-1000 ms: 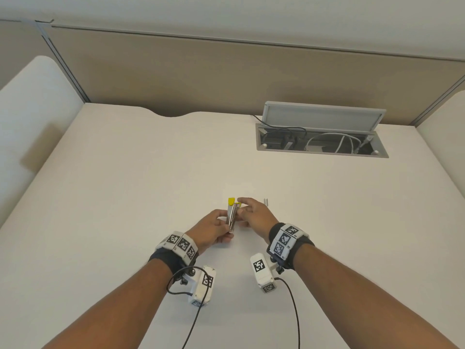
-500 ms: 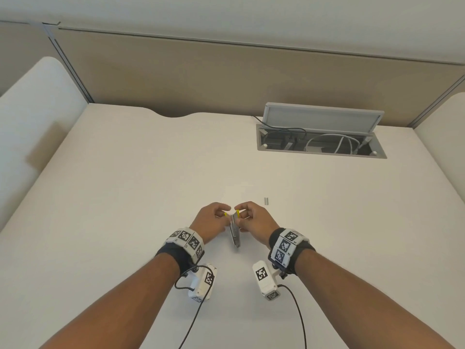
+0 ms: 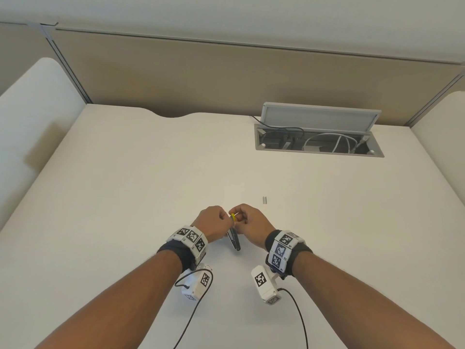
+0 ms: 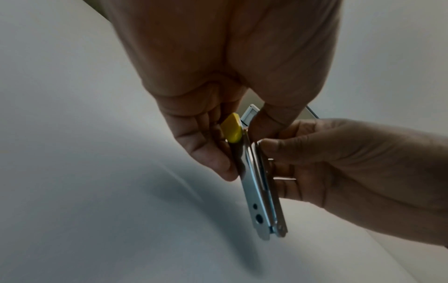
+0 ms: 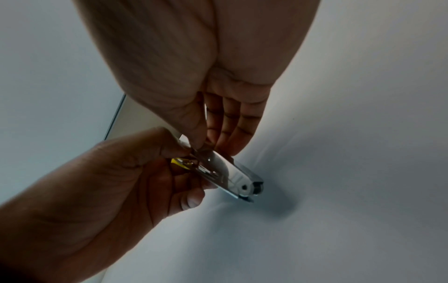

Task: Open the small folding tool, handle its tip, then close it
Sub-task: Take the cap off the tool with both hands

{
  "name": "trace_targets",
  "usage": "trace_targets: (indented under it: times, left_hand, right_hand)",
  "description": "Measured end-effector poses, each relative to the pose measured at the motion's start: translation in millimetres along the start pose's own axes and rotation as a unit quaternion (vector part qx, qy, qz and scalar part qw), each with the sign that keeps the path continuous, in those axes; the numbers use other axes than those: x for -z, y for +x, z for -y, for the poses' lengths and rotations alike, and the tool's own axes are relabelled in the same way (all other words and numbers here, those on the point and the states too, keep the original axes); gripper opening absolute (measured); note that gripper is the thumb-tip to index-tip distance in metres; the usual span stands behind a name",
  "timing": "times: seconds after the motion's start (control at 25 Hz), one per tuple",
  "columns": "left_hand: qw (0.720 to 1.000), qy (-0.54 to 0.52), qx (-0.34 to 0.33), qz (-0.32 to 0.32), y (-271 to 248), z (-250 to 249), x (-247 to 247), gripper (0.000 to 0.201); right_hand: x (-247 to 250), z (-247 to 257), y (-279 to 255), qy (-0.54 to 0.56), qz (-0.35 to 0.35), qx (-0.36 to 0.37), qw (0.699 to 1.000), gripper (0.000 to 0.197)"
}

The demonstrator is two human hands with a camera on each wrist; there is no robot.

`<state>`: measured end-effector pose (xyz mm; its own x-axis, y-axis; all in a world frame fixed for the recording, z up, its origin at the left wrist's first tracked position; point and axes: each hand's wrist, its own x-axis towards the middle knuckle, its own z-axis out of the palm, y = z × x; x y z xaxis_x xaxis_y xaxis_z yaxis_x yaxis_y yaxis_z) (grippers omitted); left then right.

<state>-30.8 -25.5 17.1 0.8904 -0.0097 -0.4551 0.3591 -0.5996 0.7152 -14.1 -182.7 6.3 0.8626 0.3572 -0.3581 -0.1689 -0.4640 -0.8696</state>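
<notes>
A small silver folding tool (image 3: 234, 240) with a yellow tip (image 3: 233, 217) is held above the white desk (image 3: 125, 197), its hinged end pointing toward me. In the left wrist view the metal body (image 4: 260, 193) hangs down with the yellow tip (image 4: 232, 128) at the top. My left hand (image 3: 214, 224) grips the tool's upper part between thumb and fingers. My right hand (image 3: 247, 222) pinches the top edge of the tool beside the yellow tip. The right wrist view shows the shiny body (image 5: 227, 172) and its pivot end, held by both hands.
A small strip of staples (image 3: 264, 200) lies on the desk just beyond my right hand. An open cable well (image 3: 319, 143) with a raised grey lid and cables sits at the back right. Beige partition panels close the back and sides.
The tool has swung from pointing away, yellow end up, to hanging with its hinged end toward me. Both hands drew slightly closer to me and still hold it.
</notes>
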Motion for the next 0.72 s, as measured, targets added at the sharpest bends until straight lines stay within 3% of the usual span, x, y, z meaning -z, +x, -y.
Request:
trace_targets:
  times: [0.24, 0.44, 0.72]
  left_hand:
    - [0.998, 0.037, 0.007, 0.055, -4.5, -5.3, -7.3, 0.016]
    - [0.998, 0.054, 0.004, 0.032, -3.7, -6.3, -7.9, 0.017]
    - [1.000, 0.008, 0.002, 0.005, 0.6, 3.8, -6.8, 0.014]
  right_hand:
    - [-1.0, 1.0, -0.2, -0.010, -0.006, 0.002, 1.000, 0.023]
    - [-3.4, 3.9, -1.1, -0.001, 0.000, 0.000, 1.000, 0.032]
    - [4.3, 4.8, 1.4, 0.015, -0.006, -0.004, 1.000, 0.021]
